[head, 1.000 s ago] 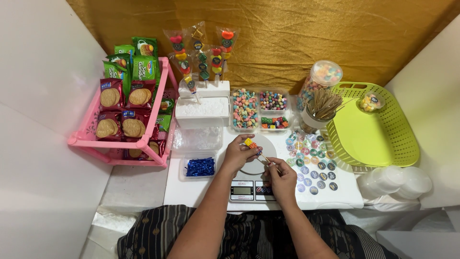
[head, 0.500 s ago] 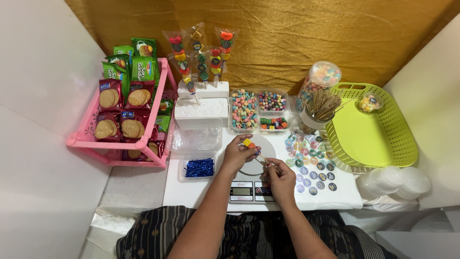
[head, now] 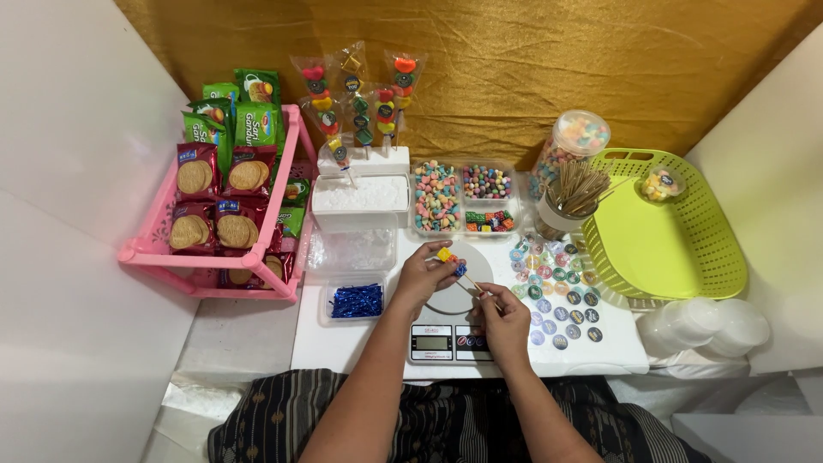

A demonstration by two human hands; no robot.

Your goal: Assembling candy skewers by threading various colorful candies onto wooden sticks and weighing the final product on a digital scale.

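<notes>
My left hand pinches small candies, one yellow and one blue, at the tip of a thin wooden skewer. My right hand grips the lower end of that skewer. Both hands hover over the round plate of a white kitchen scale on the white table. Just behind the scale stand clear trays of mixed coloured candies.
A pink rack of biscuit packs stands at left. Wrapped candy skewers stand in a white block at the back. A cup of bare skewers, a candy jar, round stickers, a green basket and a box of blue ties surround the scale.
The hands have stayed over the scale, with only small finger movement at the skewer tip.
</notes>
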